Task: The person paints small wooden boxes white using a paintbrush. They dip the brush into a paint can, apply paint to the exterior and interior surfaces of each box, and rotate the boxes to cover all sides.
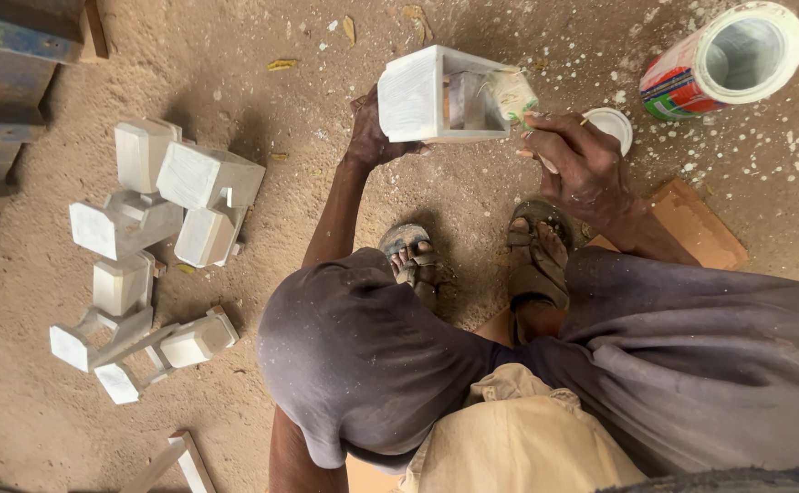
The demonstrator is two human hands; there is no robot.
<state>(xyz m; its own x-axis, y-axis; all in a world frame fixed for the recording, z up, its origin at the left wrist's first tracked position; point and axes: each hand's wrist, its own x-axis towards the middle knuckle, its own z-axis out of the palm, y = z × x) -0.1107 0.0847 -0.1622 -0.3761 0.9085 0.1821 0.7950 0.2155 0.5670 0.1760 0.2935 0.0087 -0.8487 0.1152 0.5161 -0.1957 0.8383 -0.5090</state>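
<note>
My left hand (372, 137) grips the box (436, 96), right hand (582, 164) pinches the brush (513, 91) inside it; overloaded bristles risk drips onto the ground (308, 55).

Upper centre: box (436, 94), held between left hand (370, 135) and right hand (580, 166), brush (512, 92) at its right opening. Upper right: can (726, 58) on its side, lid (611, 124) just left of it. Left: pile of blocks (157, 246) on sand (262, 55). Below box: two sandalled feet (472, 256).
</note>
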